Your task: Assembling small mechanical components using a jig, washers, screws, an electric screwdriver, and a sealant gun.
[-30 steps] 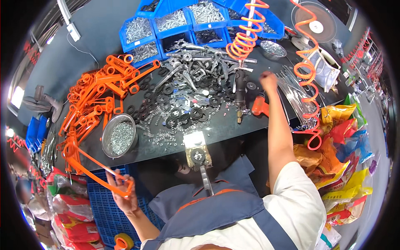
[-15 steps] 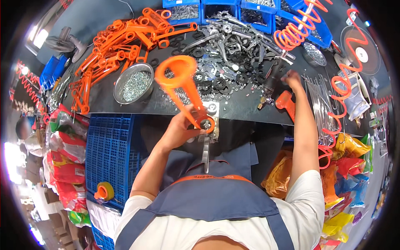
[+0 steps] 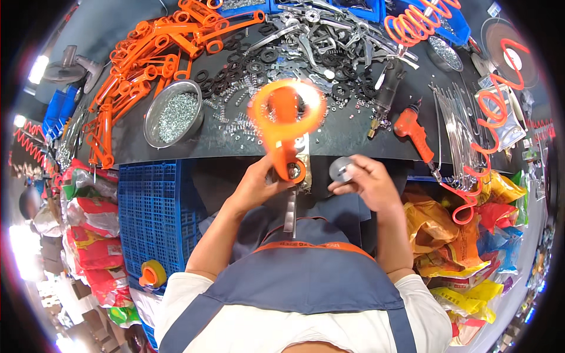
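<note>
My left hand is closed around the lower part of an orange ringed plastic piece, held upright at the table's front edge. Its upper ring is smeared by motion. Below its small lower ring, a flat metal lever points toward me. A small metal fixture sits just behind, partly hidden by the piece. To the right, my right hand pinches a grey round disc with a hole in it, apart from the orange piece.
Orange pieces are heaped at the back left, beside a metal bowl of small parts. Metal levers and black rings lie mid-table. An orange power tool, a dark air tool and coiled hoses are at right.
My right hand has come from beside the tools at the right back to the table's front edge, now with a grey disc. The orange piece's top has swung right.
</note>
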{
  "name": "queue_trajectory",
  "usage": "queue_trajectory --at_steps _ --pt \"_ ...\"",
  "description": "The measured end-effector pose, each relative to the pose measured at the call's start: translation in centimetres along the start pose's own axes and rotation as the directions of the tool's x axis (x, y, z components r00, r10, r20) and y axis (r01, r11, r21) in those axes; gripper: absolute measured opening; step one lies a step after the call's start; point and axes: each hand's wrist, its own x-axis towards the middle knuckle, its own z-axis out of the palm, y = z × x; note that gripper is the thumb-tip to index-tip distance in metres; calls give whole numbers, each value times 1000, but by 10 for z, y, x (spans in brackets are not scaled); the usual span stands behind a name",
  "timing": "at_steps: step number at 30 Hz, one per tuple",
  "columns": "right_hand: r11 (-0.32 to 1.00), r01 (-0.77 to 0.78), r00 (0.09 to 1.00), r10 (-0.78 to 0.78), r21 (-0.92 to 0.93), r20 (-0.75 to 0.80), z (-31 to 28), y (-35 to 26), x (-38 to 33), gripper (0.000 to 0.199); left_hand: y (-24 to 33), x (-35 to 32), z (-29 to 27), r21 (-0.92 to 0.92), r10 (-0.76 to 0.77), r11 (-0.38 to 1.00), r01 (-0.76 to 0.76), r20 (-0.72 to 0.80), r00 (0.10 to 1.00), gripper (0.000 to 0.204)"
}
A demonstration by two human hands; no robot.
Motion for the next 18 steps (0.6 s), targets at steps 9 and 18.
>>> queue_trajectory --at_steps 9,18 --pt "639 223 879 -459 -736 -132 61 54 49 25 -37 -4 14 -227 163 947 -229 -276 947 68" --pt "266 258 795 -604 -929 48 67 50 50 21 -52 -2 4 18 300 954 -300 -105 948 32"
